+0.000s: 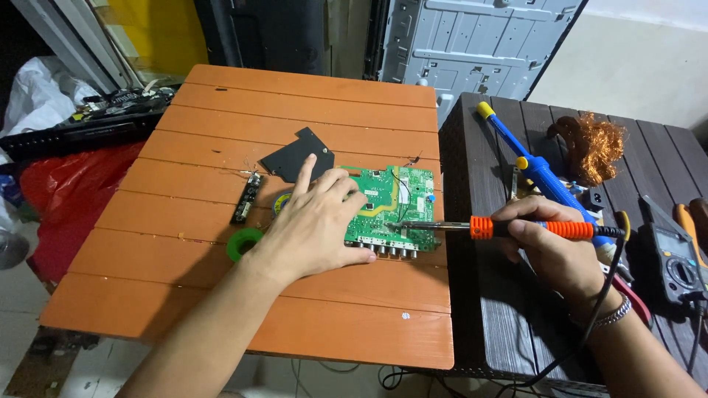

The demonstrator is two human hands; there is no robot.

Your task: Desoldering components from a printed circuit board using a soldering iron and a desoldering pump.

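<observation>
My left hand (317, 221) lies flat, fingers spread, pinning the green circuit board (394, 203); right hand (549, 247) grips the soldering iron (509, 228), tip just beyond my fingertips — steady now.

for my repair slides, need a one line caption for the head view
Left hand steadies a green circuit board on an orange table while the right hand brings a soldering iron to it.

An orange slatted wooden tabletop (221, 287) fills the middle, its right edge touching a dark brown slatted table (479, 295). Beyond the far edge leans a grey pressed-metal panel (472, 44) against a pale plaster wall (634, 66). Off the left edge lies a red plastic sheet (66, 199), with light floor tiles (18, 324) below
</observation>
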